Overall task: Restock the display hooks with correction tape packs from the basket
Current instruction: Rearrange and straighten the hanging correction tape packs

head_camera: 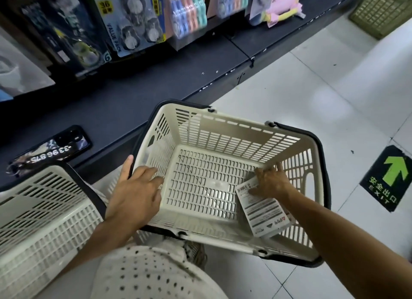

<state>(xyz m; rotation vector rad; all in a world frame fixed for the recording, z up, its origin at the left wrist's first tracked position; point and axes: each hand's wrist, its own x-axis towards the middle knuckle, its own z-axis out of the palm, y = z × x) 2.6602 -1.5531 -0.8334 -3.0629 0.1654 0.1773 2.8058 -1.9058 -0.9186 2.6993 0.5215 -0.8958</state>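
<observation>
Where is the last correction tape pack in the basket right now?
In the head view, the correction tape pack lies face down in the basket, at its near right corner, with the right hand on its top end.

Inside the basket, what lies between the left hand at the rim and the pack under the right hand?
In the head view, only bare slotted basket floor lies between the left hand and the pack that the right hand touches; no other pack shows there.

hands [270,182] in basket [223,129], one pack [264,211]
</observation>
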